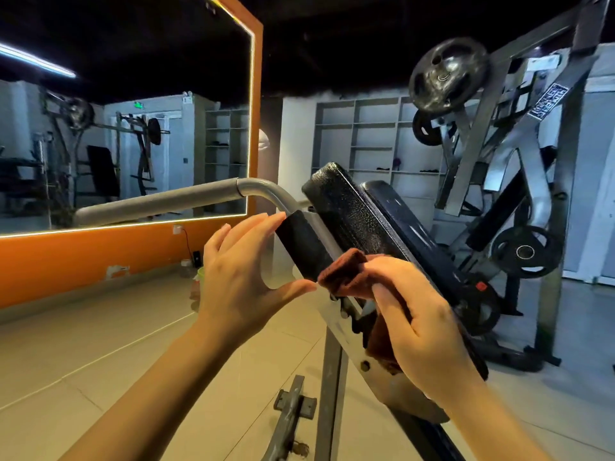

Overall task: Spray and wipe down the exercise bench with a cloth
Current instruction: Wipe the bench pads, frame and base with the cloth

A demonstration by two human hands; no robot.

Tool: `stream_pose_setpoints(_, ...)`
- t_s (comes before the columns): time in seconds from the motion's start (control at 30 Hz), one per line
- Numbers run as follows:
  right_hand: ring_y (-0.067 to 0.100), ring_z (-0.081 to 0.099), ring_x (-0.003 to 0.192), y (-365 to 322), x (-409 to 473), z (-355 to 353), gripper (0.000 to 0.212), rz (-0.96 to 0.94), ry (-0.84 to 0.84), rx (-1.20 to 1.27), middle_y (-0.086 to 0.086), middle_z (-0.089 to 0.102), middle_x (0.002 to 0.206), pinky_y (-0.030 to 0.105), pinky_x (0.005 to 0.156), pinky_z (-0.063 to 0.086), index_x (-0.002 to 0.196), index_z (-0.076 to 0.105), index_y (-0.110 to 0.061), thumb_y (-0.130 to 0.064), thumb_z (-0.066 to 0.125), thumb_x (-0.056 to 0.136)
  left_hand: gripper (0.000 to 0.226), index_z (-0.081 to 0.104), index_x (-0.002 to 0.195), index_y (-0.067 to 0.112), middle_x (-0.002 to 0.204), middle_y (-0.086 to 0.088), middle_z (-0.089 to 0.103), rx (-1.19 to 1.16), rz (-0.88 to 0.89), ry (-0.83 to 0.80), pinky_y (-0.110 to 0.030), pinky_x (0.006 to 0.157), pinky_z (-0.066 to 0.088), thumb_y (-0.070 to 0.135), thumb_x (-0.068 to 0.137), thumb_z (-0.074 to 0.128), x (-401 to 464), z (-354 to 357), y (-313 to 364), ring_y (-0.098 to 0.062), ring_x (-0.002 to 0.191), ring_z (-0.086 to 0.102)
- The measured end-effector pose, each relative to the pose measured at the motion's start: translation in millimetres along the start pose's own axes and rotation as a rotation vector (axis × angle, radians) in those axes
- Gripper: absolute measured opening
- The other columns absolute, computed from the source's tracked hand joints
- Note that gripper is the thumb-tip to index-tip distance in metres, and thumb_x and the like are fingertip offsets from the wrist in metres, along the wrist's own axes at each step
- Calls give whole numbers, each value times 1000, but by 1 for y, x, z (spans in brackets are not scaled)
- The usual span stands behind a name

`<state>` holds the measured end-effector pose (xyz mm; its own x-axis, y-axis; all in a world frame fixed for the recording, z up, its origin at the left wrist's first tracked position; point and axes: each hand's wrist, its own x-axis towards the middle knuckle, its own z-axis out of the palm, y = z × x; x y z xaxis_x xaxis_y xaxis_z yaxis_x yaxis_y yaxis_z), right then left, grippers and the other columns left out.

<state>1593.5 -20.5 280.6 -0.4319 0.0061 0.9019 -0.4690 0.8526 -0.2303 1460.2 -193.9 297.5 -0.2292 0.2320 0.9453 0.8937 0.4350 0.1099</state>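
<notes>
Your right hand [419, 314] grips the cloth [342, 272] against the bench [352, 207]. Your left hand [239, 277], fingers spread, touches the black pad [304, 247] beside it.

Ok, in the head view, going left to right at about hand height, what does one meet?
Orange wall band → left hand, fingers spread against the black sleeve → brown cloth → right hand gripping the cloth on the bench pad → weight plate on the far machine.
</notes>
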Motion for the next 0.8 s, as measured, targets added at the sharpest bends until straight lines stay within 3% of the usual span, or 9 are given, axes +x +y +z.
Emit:
stream_pose_setpoints(0.17,20,47,126,11,0,-44,34,-246,150,-443,10,54,130,25,114,34,126,58,-6,-24,41,102,76,46,140,15,145,-10,48,19,-43,29,-56,111,30,59,79,55,-15,6,17,-29,138,37)
stream_pose_setpoints(0.23,29,51,122,16,14,-51,33,-313,64,-574,16,58,128,31,114,34,123,62,-3,-21,46,100,64,45,138,16,148,-12,43,-22,-79,102,-50,113,26,49,84,54,-33,14,31,-29,140,33)
stream_pose_setpoints(0.33,31,53,119,28,14,-38,31,-482,-252,-778,11,61,127,44,107,40,121,66,-8,-19,49,96,51,45,134,19,141,-11,48,-113,-110,167,-45,110,33,35,87,55,-66,32,56,-26,135,39)
stream_pose_setpoints(0.4,28,54,116,37,-3,-30,30,-608,-415,-866,9,64,122,40,105,40,116,68,-8,-14,55,90,53,43,134,20,137,-7,50,-160,-162,113,-39,105,35,34,84,53,-86,45,69,-22,129,43)
stream_pose_setpoints(0.5,26,50,108,47,-28,-34,31,-681,-428,-893,10,68,107,32,94,48,111,64,-2,-8,57,81,59,43,135,22,132,-5,55,-232,-299,-5,-43,102,36,36,77,50,-111,65,78,-18,121,45)
stream_pose_setpoints(0.57,28,47,110,53,-42,-41,30,-678,-436,-855,11,66,109,33,104,40,110,66,-2,-9,42,95,60,47,134,22,127,-2,58,-302,-358,-49,-48,103,38,35,75,49,-122,74,79,-13,117,46)
stream_pose_setpoints(0.67,30,56,112,55,-58,-54,60,-634,-548,-901,9,62,117,33,113,29,115,66,-5,-18,9,107,58,42,134,36,127,25,48,-433,-415,-94,-38,107,31,30,77,52,-125,75,84,14,115,37)
stream_pose_setpoints(0.73,31,57,115,56,-59,-57,52,-624,-617,-944,10,62,120,37,109,33,116,67,-6,-15,17,105,59,35,133,43,128,36,36,-505,-437,-132,-33,110,27,28,78,52,-121,75,86,25,117,28)
stream_pose_setpoints(0.8,31,50,122,56,-48,-51,41,-626,-631,-956,10,56,128,40,111,30,120,64,-8,-17,32,97,58,33,134,44,132,30,38,-546,-442,-158,-41,115,27,30,80,49,-117,76,86,18,120,29)
